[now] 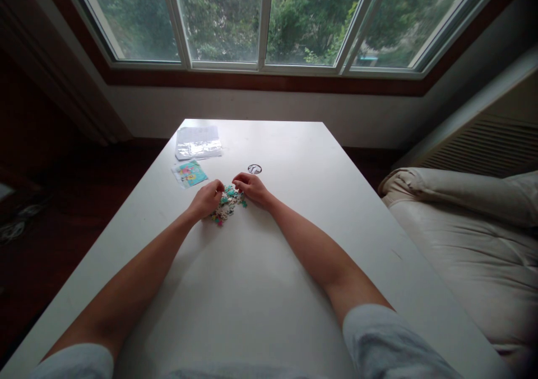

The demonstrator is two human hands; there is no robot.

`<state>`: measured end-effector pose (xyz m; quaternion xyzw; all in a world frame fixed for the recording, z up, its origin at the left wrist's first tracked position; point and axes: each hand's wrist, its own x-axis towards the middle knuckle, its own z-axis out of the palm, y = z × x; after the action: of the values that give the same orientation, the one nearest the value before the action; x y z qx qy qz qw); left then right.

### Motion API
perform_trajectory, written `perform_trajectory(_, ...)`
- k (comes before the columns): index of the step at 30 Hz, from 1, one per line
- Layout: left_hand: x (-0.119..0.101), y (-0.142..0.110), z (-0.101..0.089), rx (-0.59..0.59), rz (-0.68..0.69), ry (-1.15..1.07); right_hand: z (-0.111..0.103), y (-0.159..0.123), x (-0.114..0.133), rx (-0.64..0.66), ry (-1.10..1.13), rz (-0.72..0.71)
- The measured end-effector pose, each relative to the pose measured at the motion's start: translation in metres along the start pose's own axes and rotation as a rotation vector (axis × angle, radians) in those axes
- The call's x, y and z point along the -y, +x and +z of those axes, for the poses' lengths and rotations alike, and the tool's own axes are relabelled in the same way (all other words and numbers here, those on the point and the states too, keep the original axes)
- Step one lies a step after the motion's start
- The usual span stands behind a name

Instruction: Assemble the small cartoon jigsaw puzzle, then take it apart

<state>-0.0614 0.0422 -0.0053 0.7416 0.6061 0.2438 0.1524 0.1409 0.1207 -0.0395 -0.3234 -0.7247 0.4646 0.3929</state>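
Observation:
A loose pile of small jigsaw puzzle pieces (230, 202), green, white and pink, lies on the white table (252, 289). My left hand (207, 198) is at the pile's left edge with its fingers curled closed. On the opposite side, my right hand (254, 189) has its thumb and fingers drawn together over the pile's upper right. Whatever either hand pinches is too small or hidden to make out. Just beyond my left hand lies a colourful picture card (190, 173), mostly turquoise with pink and yellow figures, partly over a clear sheet.
Clear plastic bags (198, 142) lie at the table's far left. A small round dark-rimmed item (254, 169) rests beyond my right hand. A cushioned beige sofa (466, 244) stands to the right, and a window (264, 26) is behind the table.

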Motion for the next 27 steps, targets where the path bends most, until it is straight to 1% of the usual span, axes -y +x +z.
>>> perform_trajectory(3,-0.004,-0.004,-0.004,0.057,0.034,0.129,0.000,0.000,0.001,0.005,0.017,-0.005)
perform_trajectory(6,-0.005,-0.008,-0.006,0.112,0.039,0.214,0.000,-0.001,0.003,0.006,0.014,-0.003)
perform_trajectory(9,-0.006,-0.009,-0.007,0.133,0.047,0.224,0.001,-0.003,0.005,0.006,-0.040,-0.002)
perform_trajectory(11,-0.006,-0.009,-0.007,0.135,0.038,0.199,0.001,-0.004,0.006,0.005,-0.110,-0.026)
perform_trajectory(14,-0.008,-0.007,-0.007,0.101,-0.013,0.150,0.001,-0.008,0.010,0.039,-0.184,-0.086)
perform_trajectory(19,-0.012,-0.005,-0.007,-0.002,-0.034,0.058,0.003,-0.011,0.010,0.155,-0.181,-0.130)
perform_trajectory(22,-0.012,-0.004,-0.007,-0.043,-0.041,0.031,0.003,-0.010,0.007,0.167,-0.207,-0.154)
perform_trajectory(27,-0.015,-0.006,-0.006,-0.065,-0.065,0.061,0.006,-0.008,0.006,0.145,-0.301,-0.160)
